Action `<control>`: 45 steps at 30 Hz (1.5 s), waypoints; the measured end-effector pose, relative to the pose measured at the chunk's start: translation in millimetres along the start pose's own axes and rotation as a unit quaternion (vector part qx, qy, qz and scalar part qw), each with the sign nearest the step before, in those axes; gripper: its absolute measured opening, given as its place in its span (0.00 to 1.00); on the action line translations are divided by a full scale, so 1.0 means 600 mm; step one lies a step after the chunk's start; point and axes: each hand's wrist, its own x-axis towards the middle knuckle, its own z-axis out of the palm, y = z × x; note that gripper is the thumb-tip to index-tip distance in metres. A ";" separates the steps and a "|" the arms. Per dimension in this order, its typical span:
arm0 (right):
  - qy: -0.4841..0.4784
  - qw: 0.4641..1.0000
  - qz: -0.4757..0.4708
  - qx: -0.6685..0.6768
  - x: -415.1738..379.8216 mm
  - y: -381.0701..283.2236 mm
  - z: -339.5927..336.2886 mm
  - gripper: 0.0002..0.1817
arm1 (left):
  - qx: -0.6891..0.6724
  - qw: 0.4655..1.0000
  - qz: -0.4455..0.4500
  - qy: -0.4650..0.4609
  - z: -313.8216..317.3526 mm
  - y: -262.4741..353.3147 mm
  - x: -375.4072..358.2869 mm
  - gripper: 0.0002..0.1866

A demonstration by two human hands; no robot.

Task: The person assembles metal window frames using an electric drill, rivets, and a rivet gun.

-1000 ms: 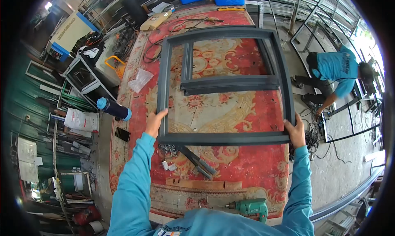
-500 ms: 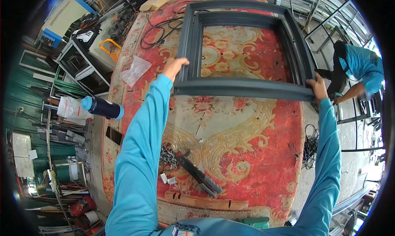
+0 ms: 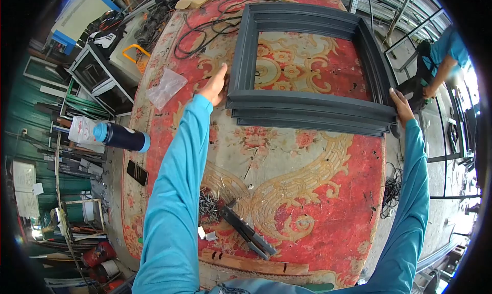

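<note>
A dark grey rectangular metal frame [image 3: 302,100] lies on top of a second, similar frame [image 3: 307,122] at the far part of the carpet-covered table [image 3: 287,166]. The lower one shows along the near side, slightly offset. My left hand [image 3: 214,88] is beside the upper frame's left side, fingers straight, with a narrow gap to the metal. At the near right corner, my right hand [image 3: 402,107] rests its outstretched fingers against the frame's outer side. Some of its fingers are hidden.
Nearer me lie a black two-handled tool [image 3: 248,231] and a pile of small metal fasteners [image 3: 208,205]. At left are a dark bottle [image 3: 123,136], a phone [image 3: 137,173] and a plastic bag [image 3: 166,89]. Cables [image 3: 197,40] lie beyond. A co-worker [image 3: 443,63] bends at right.
The upper frame has come down and now sits more squarely over the lower one. My left hand's thumb has come off its edge; my right hand has shifted to the outer side.
</note>
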 end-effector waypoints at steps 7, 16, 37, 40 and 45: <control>-0.049 0.989 0.091 0.101 -0.088 0.016 -0.013 0.35 | -0.016 1.000 0.013 0.021 -0.003 -0.046 -0.089 0.22; 0.050 0.981 0.099 0.157 -0.114 0.041 0.023 0.30 | -0.076 0.988 0.099 0.091 0.009 -0.094 -0.100 0.14; 0.118 0.949 0.099 0.276 -0.134 0.028 0.050 0.35 | -0.020 0.960 0.131 0.249 0.075 -0.102 -0.119 0.28; 0.143 0.959 0.109 0.220 -0.125 0.032 0.055 0.31 | -0.004 0.969 0.106 0.225 0.064 -0.097 -0.119 0.31; 0.137 0.946 0.111 0.273 -0.118 0.048 0.047 0.29 | 0.007 0.975 0.087 0.204 0.054 -0.095 -0.115 0.37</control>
